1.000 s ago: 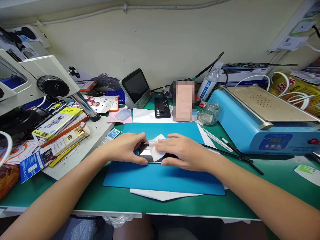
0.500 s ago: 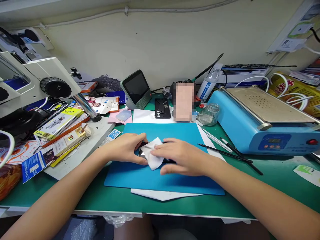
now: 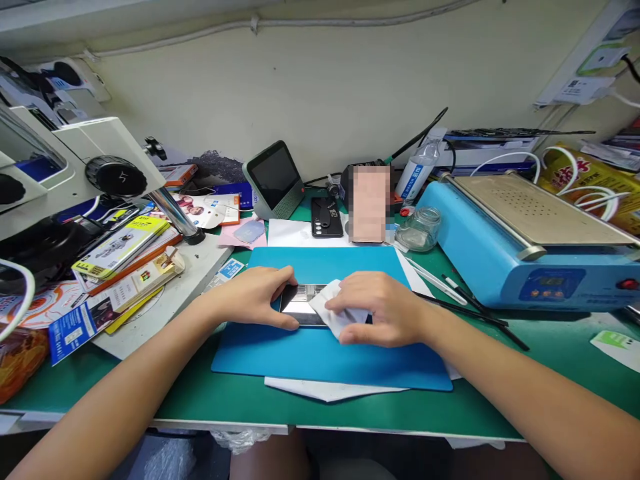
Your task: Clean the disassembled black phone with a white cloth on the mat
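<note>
A dark, glossy phone lies flat and crosswise on the blue mat. My left hand grips its left end, thumb at the near edge and fingers at the far edge. Pinched in my right hand is a crumpled white wipe, pressed on the right part of the phone's face. The wipe and my right fingers hide that end. Reflections show on the bare left part of the glass.
To the right stands a blue heating plate machine, with tweezers nearby. A glass jar, a black phone and a small display are behind the mat. A microscope stand and boxes fill the left.
My right hand has slid the wipe rightward along the phone, uncovering more of its left part. My left hand keeps its hold at the left end.
</note>
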`<action>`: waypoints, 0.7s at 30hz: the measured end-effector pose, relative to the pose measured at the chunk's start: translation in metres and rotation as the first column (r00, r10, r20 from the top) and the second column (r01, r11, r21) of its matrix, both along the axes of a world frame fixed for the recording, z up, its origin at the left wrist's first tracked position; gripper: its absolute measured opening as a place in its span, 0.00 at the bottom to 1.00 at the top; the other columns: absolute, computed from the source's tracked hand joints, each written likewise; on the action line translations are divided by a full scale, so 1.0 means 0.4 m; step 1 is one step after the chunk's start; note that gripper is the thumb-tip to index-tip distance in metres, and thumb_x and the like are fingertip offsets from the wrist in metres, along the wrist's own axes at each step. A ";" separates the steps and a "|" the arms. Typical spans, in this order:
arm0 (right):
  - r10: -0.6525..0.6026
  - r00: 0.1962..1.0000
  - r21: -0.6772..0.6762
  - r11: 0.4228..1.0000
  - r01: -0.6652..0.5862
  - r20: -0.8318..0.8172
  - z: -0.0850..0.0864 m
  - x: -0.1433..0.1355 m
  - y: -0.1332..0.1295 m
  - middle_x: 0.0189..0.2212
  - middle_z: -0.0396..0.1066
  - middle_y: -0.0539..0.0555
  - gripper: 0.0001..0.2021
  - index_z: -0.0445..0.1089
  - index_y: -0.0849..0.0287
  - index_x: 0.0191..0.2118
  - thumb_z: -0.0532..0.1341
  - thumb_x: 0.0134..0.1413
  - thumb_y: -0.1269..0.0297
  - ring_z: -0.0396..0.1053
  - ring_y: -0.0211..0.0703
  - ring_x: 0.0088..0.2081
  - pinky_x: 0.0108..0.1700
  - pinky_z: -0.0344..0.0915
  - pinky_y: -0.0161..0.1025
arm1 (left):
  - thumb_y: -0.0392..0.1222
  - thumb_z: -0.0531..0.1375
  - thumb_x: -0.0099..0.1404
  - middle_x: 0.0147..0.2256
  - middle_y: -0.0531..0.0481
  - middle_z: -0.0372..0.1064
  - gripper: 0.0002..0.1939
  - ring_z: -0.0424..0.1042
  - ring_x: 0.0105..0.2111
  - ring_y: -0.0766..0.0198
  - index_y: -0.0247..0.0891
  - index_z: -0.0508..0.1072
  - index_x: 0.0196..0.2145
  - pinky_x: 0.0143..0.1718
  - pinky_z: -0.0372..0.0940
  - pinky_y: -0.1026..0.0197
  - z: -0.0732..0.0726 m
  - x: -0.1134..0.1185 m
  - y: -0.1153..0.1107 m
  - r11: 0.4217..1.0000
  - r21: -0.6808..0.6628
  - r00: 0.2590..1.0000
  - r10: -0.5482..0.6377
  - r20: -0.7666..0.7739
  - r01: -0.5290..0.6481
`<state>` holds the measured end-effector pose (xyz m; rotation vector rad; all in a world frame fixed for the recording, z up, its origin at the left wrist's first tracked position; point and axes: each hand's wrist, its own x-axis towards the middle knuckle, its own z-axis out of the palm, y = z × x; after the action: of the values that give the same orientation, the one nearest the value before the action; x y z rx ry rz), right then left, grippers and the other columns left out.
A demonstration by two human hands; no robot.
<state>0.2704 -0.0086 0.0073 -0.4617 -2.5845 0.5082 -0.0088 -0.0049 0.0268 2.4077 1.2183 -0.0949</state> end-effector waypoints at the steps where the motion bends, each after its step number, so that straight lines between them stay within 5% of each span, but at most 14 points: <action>1: 0.021 1.000 -0.022 1.000 -0.021 -0.006 -0.001 0.000 -0.001 0.33 0.79 0.59 0.33 0.78 0.62 0.44 0.51 0.66 0.36 0.75 0.47 0.36 0.39 0.64 0.41 | 0.68 0.63 0.57 0.35 0.51 0.69 0.33 0.70 0.34 0.57 0.40 0.68 0.49 0.32 0.58 0.61 -0.001 -0.001 0.000 1.000 -0.001 1.000 -0.003 0.002 0.003; 15: -0.035 0.998 -0.119 0.992 0.029 -0.044 -0.005 0.024 0.019 0.28 0.77 0.56 0.31 0.78 0.62 0.37 0.44 0.74 0.46 0.71 0.41 0.30 0.33 0.60 0.38 | 0.69 0.63 0.57 0.35 0.52 0.69 0.33 0.69 0.34 0.58 0.40 0.67 0.49 0.32 0.58 0.61 0.002 -0.004 0.003 0.999 -0.043 1.000 0.021 0.004 -0.020; 21: -0.050 0.998 -0.061 0.997 0.048 -0.024 -0.006 0.021 0.017 0.37 0.81 0.56 0.23 0.78 0.60 0.43 0.50 0.72 0.51 0.75 0.42 0.36 0.38 0.64 0.37 | 0.68 0.64 0.57 0.36 0.52 0.69 0.33 0.70 0.35 0.58 0.40 0.68 0.49 0.32 0.59 0.61 -0.001 -0.002 0.002 1.000 -0.030 1.000 0.009 0.014 -0.008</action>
<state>0.2789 -0.0019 0.0049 -0.5346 -2.5325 0.5732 -0.0096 -0.0041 0.0265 2.3732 1.2124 -0.0924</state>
